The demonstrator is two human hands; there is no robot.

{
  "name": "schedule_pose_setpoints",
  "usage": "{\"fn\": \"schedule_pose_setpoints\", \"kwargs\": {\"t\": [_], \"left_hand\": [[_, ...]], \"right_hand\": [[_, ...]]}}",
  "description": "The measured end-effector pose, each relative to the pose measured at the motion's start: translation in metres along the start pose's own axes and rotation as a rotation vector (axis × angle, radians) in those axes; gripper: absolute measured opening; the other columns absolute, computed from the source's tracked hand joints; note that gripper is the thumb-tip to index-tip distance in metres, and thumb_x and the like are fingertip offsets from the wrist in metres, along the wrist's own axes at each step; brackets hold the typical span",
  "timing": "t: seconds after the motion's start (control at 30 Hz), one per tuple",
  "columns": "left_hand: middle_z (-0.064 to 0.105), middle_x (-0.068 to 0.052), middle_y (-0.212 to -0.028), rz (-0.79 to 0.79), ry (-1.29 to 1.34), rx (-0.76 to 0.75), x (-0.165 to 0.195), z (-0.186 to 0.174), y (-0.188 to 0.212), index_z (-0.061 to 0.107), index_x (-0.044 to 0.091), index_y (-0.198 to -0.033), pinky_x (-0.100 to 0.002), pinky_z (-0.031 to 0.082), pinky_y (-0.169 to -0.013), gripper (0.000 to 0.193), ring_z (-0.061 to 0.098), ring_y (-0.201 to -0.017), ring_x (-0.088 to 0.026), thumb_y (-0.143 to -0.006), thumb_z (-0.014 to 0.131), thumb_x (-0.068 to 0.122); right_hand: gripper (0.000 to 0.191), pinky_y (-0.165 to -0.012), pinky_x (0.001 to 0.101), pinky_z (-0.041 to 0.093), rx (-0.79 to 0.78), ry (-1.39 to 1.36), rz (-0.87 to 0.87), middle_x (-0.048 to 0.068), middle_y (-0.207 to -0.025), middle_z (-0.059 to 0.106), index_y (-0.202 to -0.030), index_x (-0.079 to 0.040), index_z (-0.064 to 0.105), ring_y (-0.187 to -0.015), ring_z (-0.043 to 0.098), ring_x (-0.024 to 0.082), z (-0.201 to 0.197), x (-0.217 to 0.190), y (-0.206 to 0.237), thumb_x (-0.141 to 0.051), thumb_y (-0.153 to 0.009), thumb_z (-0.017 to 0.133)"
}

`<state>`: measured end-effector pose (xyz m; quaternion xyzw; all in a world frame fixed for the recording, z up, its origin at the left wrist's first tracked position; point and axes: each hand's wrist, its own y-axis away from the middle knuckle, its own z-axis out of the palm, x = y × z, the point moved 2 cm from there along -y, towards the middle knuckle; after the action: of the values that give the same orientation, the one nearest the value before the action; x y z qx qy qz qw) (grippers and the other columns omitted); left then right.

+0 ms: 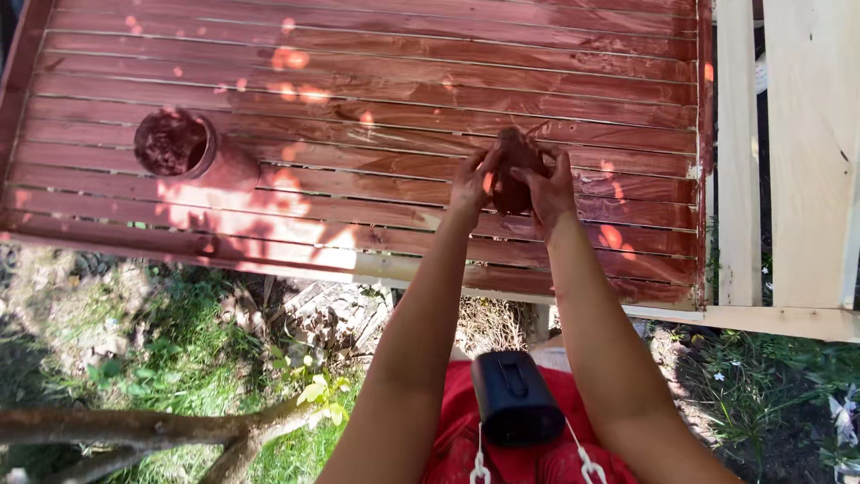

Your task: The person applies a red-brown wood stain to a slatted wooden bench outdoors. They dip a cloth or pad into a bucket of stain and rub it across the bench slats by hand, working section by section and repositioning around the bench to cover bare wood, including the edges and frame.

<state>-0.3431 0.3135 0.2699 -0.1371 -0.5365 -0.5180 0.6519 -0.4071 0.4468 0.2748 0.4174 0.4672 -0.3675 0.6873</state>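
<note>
Outdoors, wet red-stained slatted panel. Left hand and right hand both clutch stain-soaked rag between them: soft, light, likely slippery; bunch it.

Both hands clasp a stained rag above red-brown slats near a tin

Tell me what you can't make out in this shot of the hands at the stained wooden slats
- Head view: the dark brown lump held by both hands; the left hand and right hand cover its sides, so its kind stays unclear.
- Head view: the contents of the open can; only a dark, stained inside shows.
- Head view: the slatted panel; the top and left edges cut it off.
</note>
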Motion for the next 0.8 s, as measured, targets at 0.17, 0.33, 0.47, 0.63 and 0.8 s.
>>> {"fn": "schedule_pose_setpoints", "kwargs": {"t": [0.17, 0.33, 0.47, 0.63, 0.8], "left_hand": [[0.074, -0.013, -0.102, 0.129, -0.109, 0.06, 0.046, 0.017, 0.029, 0.066, 0.004, -0.12, -0.035, 0.059, -0.06, 0.058, 0.071, -0.081, -0.021, -0.086, 0.08, 0.047], [0.072, -0.018, -0.097, 0.034, -0.158, 0.106, 0.08, 0.015, 0.045, 0.055, 0.009, -0.127, -0.041, 0.061, -0.057, 0.065, 0.073, -0.078, -0.03, -0.076, 0.08, 0.041], [0.07, -0.02, -0.107, 0.021, -0.072, 0.05, 0.097, 0.014, 0.054, 0.053, 0.006, -0.13, -0.045, 0.061, -0.061, 0.066, 0.072, -0.087, -0.033, -0.08, 0.078, 0.041], [0.068, -0.02, -0.116, -0.006, 0.078, -0.045, 0.099, 0.019, 0.069, 0.049, 0.008, -0.135, -0.046, 0.065, -0.071, 0.069, 0.072, -0.095, -0.033, -0.08, 0.08, 0.035], [0.067, -0.021, -0.115, -0.045, 0.054, -0.03, 0.102, 0.025, 0.076, 0.047, 0.007, -0.134, -0.048, 0.065, -0.072, 0.073, 0.073, -0.093, -0.034, -0.075, 0.083, 0.029]], "right_hand": [[0.058, -0.087, 0.0419, 0.064, -0.087, 0.122, -0.113, 0.014, -0.128, 0.061, -0.137, -0.011, 0.043, -0.112, 0.068, 0.024, 0.025, -0.034, 0.025, -0.002, -0.088, 0.073], [0.044, -0.074, 0.0454, 0.062, -0.192, -0.08, 0.036, 0.01, -0.133, 0.061, -0.14, -0.018, 0.043, -0.107, 0.068, 0.023, 0.036, -0.063, 0.045, -0.018, -0.098, 0.053], [0.043, -0.075, 0.0478, 0.062, -0.213, -0.081, 0.152, 0.011, -0.131, 0.059, -0.142, -0.02, 0.046, -0.101, 0.066, 0.03, 0.028, -0.076, 0.044, -0.03, -0.1, 0.051], [0.047, -0.083, 0.0536, 0.058, -0.245, -0.149, 0.303, 0.011, -0.136, 0.06, -0.141, -0.021, 0.052, -0.112, 0.066, 0.03, 0.027, -0.083, 0.041, -0.044, -0.1, 0.055], [0.044, -0.084, 0.0548, 0.055, -0.257, -0.121, 0.182, 0.006, -0.128, 0.063, -0.134, -0.02, 0.052, -0.115, 0.064, 0.026, 0.035, -0.092, 0.05, -0.03, -0.093, 0.066]]}}
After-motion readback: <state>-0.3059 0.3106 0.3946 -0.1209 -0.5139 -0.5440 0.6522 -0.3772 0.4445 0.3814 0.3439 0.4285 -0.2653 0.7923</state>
